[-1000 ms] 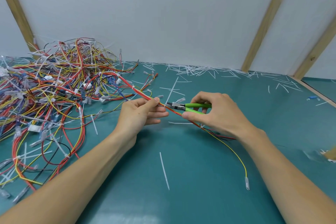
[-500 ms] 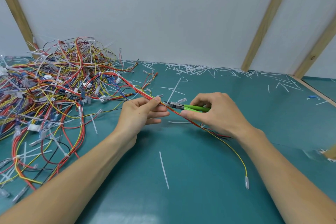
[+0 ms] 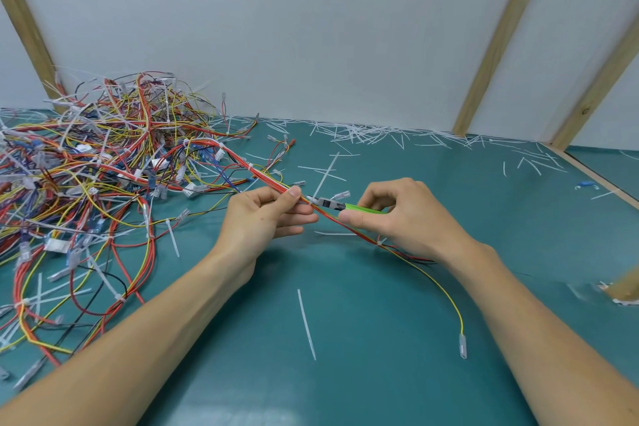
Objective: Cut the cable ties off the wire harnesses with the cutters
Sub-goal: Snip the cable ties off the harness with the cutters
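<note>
Light, limp wire harness (image 3: 276, 183) at frame centre, best pinched beside the tie: left hand (image 3: 262, 218) pinching it, right hand (image 3: 408, 218) squeezing cutters (image 3: 332, 203).

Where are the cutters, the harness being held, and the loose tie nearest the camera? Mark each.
cutters (image 3: 363, 208), head view, green handle.
held harness (image 3: 349, 227), head view, red wires between the hands.
loose tie (image 3: 306, 323), head view, mid-strip.

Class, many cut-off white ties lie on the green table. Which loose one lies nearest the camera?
The long white tie piece lying alone between the two forearms, in front of both hands. The other cut-offs are scattered farther back, mostly along the wall.
</note>
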Demonstrator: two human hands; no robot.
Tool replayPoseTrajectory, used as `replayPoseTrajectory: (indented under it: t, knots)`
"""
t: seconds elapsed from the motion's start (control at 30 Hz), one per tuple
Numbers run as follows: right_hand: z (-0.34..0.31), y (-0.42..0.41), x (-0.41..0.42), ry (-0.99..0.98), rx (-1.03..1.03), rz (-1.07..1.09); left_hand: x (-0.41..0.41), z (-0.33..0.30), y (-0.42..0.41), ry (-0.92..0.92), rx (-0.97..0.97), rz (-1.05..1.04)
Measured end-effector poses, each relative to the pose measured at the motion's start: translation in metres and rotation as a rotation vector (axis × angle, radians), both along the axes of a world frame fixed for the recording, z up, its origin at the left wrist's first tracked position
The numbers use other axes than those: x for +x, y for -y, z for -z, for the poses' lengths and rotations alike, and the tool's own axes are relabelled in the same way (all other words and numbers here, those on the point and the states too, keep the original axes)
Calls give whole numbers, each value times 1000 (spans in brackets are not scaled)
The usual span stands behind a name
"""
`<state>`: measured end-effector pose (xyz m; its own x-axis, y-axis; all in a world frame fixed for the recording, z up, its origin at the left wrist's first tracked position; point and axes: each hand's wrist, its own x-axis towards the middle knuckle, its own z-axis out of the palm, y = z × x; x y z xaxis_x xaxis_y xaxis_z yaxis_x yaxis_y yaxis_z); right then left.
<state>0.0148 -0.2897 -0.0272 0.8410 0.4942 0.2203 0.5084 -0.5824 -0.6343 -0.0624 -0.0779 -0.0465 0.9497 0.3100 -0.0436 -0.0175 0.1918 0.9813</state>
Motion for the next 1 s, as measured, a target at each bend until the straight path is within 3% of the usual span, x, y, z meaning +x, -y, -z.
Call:
replayPoseTrajectory:
  t: [0.6, 0.83, 1.0]
  knots:
    - [1, -5, -4, -32, 62, 48, 1, -1, 0, 22, 4, -11]
    - [-10, -6, 3, -288, 373, 139, 2, 0, -2, 18, 36, -24]
    - [-15, 4, 3, -471, 245, 14, 3, 0, -3, 38, 63, -67]
